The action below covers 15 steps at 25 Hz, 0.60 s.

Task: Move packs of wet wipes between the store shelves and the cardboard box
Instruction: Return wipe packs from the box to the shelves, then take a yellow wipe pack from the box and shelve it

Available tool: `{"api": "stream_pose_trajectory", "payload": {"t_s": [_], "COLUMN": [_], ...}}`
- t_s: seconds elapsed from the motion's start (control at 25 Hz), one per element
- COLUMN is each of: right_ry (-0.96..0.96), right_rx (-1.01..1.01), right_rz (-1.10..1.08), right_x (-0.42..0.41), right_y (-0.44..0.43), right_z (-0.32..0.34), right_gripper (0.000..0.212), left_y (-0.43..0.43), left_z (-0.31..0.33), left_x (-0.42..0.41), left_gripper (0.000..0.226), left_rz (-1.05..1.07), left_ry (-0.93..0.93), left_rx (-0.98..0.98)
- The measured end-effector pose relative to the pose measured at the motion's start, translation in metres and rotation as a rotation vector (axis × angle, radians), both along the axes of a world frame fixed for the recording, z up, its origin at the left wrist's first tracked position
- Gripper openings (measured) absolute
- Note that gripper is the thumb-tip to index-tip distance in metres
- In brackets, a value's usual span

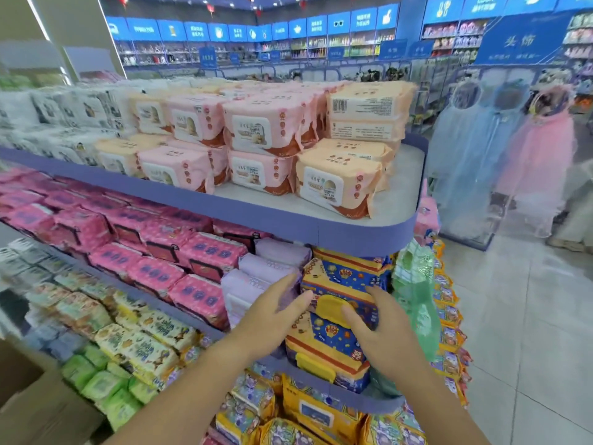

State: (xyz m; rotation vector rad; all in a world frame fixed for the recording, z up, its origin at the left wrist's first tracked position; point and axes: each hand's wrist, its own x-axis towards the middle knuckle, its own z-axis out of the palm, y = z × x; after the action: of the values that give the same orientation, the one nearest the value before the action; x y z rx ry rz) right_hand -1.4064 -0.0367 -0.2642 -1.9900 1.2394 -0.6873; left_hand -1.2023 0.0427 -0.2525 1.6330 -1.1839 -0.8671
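I have the soft blue-and-yellow plastic pack of wet wipes with the round yellow lid (340,281) between my two hands. It sits on top of another pack of the same kind (324,345), at the right end of the middle shelf. My left hand (276,316) lies against the left side of this pack with the fingers nearly straight and spread. My right hand (385,329) lies on its right side, fingers loosely stretched over the wrapping and thumb near the lid. Nothing is pinched; I think both palms only press inward.

To do the step well, I should press evenly from both sides and draw the pack straight toward me. The pale lilac soft packs (256,271) touch it on the left, and the thin green plastic bags (414,284) hang just to the right, so a crooked pull may drag them. The wrapping looks slippery, so I should hook my fingers behind the back edge. The brown cardboard box (29,399) is well away to the lower left of the pack, so it is a long carry.
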Motion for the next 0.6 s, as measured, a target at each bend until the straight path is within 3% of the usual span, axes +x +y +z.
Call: {"api": "stream_pose_trajectory", "payload": {"t_s": [0.12,0.28,0.48,0.6], "right_ry": [-0.043,-0.012,0.011,0.050], "right_rx": [0.035,0.144,0.302,0.335], "right_rz": [0.042,0.098,0.226,0.363], "right_x": [0.024,0.092,0.234,0.331], "right_y": [0.046,0.116,0.220,0.283], "right_z": [0.001,-0.013,-0.029,-0.040], "right_gripper": [0.065,0.065,0.074,0.062], "left_y": [0.046,0.139,0.283,0.380], "left_z": [-0.007,-0.029,-0.053,-0.062], "left_x": [0.022,0.091,0.234,0.306], "left_gripper": [0.080,0.072,0.107,0.085], "left_rz": [-0.012,-0.019,0.155,0.341], "left_ry": [-0.005,-0.035,0.033,0.127], "left_rx": [0.052,0.126,0.235,0.214]}}
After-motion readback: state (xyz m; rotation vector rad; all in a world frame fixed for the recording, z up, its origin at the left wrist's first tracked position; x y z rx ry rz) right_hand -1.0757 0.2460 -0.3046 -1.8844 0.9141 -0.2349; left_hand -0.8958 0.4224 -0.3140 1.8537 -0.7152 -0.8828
